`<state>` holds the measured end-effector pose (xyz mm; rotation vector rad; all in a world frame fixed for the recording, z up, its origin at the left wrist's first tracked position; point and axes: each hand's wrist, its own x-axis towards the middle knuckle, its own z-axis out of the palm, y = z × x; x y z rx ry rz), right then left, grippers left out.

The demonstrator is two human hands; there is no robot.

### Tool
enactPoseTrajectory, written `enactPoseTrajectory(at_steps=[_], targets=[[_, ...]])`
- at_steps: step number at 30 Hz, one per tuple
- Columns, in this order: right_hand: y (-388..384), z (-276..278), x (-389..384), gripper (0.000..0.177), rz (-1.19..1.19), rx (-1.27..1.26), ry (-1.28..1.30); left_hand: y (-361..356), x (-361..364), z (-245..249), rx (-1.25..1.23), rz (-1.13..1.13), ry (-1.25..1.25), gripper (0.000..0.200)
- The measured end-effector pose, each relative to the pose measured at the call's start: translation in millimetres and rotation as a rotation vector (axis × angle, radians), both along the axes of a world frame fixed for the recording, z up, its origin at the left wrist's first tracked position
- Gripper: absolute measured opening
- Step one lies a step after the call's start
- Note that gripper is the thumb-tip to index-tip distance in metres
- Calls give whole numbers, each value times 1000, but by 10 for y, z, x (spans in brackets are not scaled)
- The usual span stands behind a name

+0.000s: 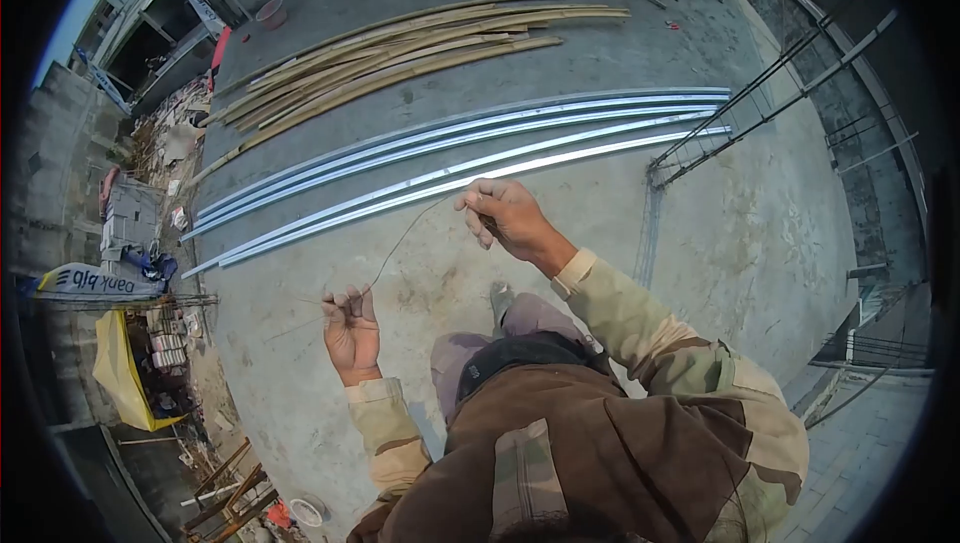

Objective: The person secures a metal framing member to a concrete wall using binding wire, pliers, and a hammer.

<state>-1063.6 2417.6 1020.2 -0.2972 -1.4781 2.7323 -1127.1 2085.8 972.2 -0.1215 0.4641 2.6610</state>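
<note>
I am pinching a thin wire [400,241] between my two hands, my right hand [505,218] closing thumb and fingertips on its upper end and my left hand [352,328] nipping it lower down and nearer my body. The wire is hanging in the air between the two grips, above the bare concrete floor [440,263], and as far as I can tell it is touching nothing else. What I am minding most is the slack: it is bowing between my fingers, so bringing my hands closer together could be making a kink, while a sudden pull could be tugging it out of the lighter pinch. Something so thin is giving my fingertips little to hold, so a loosening thumb could be letting it drop, and against this grey floor it could be getting hard to spot. Faint strands are seemingly trailing past my left fingers, and a loose end could be pricking or snagging my sleeve if I am turning that wrist carelessly. The wire itself is looking dark, fine and springy, curving softly rather than running straight. Beyond my right hand, shiny metal bars [600,153] are lying on the floor, and farther out bamboo poles [410,53] are lying heaped.
</note>
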Motion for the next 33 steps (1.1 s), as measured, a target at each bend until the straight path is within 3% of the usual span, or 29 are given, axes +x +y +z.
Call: enactPoseTrajectory(at_steps=[1,2,4,6,9,10,11,12,13,14,15,16,18,19,21,23,24,26,28,29,31,32,33], targets=[[175,-92,-304,19,72,276,-134,162,-165,203,-189,46,114,17],[338,-178,-648,16,147,557,-260,285,-411,378,-183,51,112,17],[428,-671,-1189,11,487,1358,175,454,-919,716,-540,1,607,17],[261,-621,-1663,11,724,1298,-2,698,-1538,890,-691,12,716,17],[109,-536,-2385,11,712,1456,118,927,-2615,823,-389,183,675,17],[204,-389,-2725,10,874,1387,297,904,-3029,756,-393,202,688,17],[293,-217,-3069,11,1032,1307,478,838,-3460,696,-145,242,549,15],[413,-11,-3438,11,1037,1313,511,780,-3871,636,100,279,411,15],[582,211,-3722,15,1031,847,617,769,-4194,500,87,308,412,15],[796,405,-4004,19,998,375,676,810,-4525,330,244,338,194,15],[1103,602,-4322,24,912,204,429,871,-4781,216,409,363,-22,15],[1389,735,-4665,28,807,32,179,1022,-4856,192,396,384,-28,15],[1795,611,-5467,29,317,-223,65,1568,-4950,243,62,437,0,14],[1935,412,-5780,29,329,-235,66,1706,-5074,341,49,448,4,14],[2156,-155,-6356,25,353,497,-231,1942,-5366,593,-340,336,550,14],[1976,-587,-6506,23,719,953,209,2099,-5958,868,-170,275,750,13],[1845,-741,-6499,16,934,821,332,2172,-6261,957,-129,295,703,12],[1752,-466,-6656,13,1272,469,560,2198,-6878,775,-89,292,613,10],[1871,-266,-7111,21,1386,32,602,2100,-7410,285,224,478,162,10],[2112,-261,-7532,21,1388,13,584,2062,-7507,-106,279,540,38,10],[2693,-496,-8534,38,1369,-334,295,2187,-7409,-863,359,584,-132,11],[2978,-882,-8976,46,1222,-407,160,2474,-7327,-1106,389,571,-176,12],[3194,-1512,-9411,44,1072,-680,-83,2992,-7291,-1221,371,683,-263,13]])
